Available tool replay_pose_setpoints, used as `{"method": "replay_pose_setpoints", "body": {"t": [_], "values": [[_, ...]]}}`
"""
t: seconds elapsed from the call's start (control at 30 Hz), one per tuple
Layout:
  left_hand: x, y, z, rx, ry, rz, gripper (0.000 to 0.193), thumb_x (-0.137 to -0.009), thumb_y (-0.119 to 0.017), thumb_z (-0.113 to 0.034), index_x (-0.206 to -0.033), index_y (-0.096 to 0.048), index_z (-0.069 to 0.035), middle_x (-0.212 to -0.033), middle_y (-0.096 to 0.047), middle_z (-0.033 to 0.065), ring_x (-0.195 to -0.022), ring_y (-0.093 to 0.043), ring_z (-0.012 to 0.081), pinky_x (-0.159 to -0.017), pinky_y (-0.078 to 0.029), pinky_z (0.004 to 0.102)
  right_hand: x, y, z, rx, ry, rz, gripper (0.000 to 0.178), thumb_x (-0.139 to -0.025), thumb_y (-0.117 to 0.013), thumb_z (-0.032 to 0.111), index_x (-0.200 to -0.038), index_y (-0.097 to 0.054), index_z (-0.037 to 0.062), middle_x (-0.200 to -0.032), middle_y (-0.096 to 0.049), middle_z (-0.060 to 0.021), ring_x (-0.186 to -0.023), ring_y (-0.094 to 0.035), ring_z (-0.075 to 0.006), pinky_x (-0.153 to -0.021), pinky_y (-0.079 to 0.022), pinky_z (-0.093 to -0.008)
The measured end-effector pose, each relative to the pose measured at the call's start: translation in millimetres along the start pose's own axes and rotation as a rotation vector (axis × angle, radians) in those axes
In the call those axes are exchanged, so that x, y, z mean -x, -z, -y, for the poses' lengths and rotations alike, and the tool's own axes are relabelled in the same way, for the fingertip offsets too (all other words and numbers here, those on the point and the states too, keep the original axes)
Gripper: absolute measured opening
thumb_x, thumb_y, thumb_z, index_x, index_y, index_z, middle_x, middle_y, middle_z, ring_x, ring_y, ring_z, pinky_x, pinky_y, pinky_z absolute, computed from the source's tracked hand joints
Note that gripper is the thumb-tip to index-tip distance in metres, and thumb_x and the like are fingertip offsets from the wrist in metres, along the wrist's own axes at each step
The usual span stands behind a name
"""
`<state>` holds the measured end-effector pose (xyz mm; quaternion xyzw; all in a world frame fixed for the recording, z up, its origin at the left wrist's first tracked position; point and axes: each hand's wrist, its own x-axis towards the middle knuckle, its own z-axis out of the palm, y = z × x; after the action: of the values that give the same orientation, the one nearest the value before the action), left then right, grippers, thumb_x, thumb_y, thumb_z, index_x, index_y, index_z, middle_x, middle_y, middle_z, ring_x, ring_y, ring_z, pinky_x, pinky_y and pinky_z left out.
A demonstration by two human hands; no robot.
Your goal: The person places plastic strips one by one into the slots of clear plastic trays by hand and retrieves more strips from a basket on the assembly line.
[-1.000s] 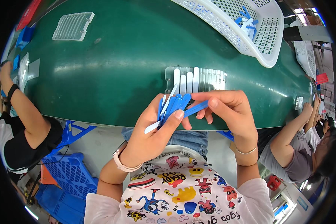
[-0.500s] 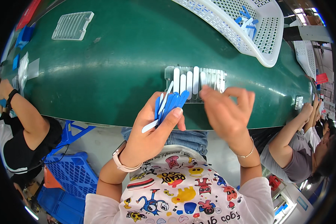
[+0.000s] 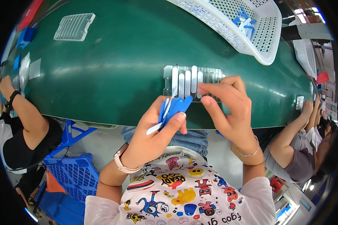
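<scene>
My left hand is closed around a bundle of thin blue and white strips, held just over the near edge of the green table. In front of it lies a clear ridged tray with several white strips standing side by side in its grooves. My right hand reaches onto the tray. Its thumb and forefinger pinch the near end of the rightmost white strip.
A white mesh basket with blue pieces sits at the far right of the table. A second clear ridged tray lies far left. Other people's arms rest on the table at left and right. Blue crates stand below.
My right hand left the bundle in my left hand, moved forward to the tray, and now sets its fingertips on a strip there. My left hand has stayed put.
</scene>
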<state>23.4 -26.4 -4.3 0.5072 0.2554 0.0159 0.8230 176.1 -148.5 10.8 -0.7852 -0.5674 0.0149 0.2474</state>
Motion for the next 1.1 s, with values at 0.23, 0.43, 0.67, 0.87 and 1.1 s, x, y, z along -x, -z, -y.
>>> {"method": "replay_pose_setpoints", "body": {"t": [0.23,0.43,0.67,0.87,1.1], "values": [[1,-2,2,-0.066,0.025,0.046,0.018,-0.097,-0.046,-0.018,-0.101,-0.047,-0.001,-0.076,-0.058,0.0029,-0.072,-0.053,0.0066,-0.070,-0.042,0.0227,11,-7,1,-0.782,-0.402,-0.098,0.010,-0.078,-0.069,0.006,-0.087,-0.068,0.0033,-0.079,-0.067,-0.0011,-0.065,-0.054,-0.0035,-0.056,-0.035,-0.0193],[-5,-7,-1,-0.070,0.025,0.031,0.018,-0.096,-0.048,-0.018,-0.098,-0.050,0.000,-0.072,-0.059,0.0024,-0.070,-0.053,0.0067,-0.067,-0.042,0.0222,21,1,-6,-1.110,-0.644,0.028,0.009,-0.082,-0.068,0.006,-0.087,-0.066,-0.0011,-0.079,-0.065,-0.0018,-0.068,-0.052,-0.0034,-0.058,-0.038,-0.0179],[-4,-9,-1,-0.147,0.065,-0.028,0.019,-0.095,-0.051,-0.018,-0.102,-0.053,0.000,-0.077,-0.060,0.0026,-0.073,-0.055,0.0071,-0.068,-0.043,0.0226,20,2,1,-1.175,-0.643,-0.005,0.014,-0.085,-0.064,0.004,-0.097,-0.063,-0.0038,-0.085,-0.065,-0.0043,-0.074,-0.057,-0.0052,-0.065,-0.046,-0.0193],[-4,-11,0,0.047,0.013,0.002,0.020,-0.095,-0.051,-0.019,-0.103,-0.053,-0.001,-0.077,-0.059,0.0005,-0.070,-0.050,0.0045,-0.063,-0.040,0.0196,20,2,10,-1.252,-0.702,0.087,0.014,-0.087,-0.060,0.001,-0.100,-0.062,-0.0038,-0.089,-0.067,-0.0087,-0.077,-0.063,-0.0105,-0.069,-0.051,-0.0223],[-3,-1,8,-0.042,-0.047,-0.016,0.017,-0.096,-0.051,-0.017,-0.101,-0.053,-0.002,-0.078,-0.060,0.0012,-0.068,-0.047,0.0032,-0.063,-0.038,0.0190,16,9,-8,-1.044,-0.622,-0.268,0.009,-0.084,-0.060,-0.002,-0.092,-0.063,-0.0001,-0.092,-0.069,-0.0130,-0.082,-0.061,-0.0126,-0.068,-0.049,-0.0250]]}}
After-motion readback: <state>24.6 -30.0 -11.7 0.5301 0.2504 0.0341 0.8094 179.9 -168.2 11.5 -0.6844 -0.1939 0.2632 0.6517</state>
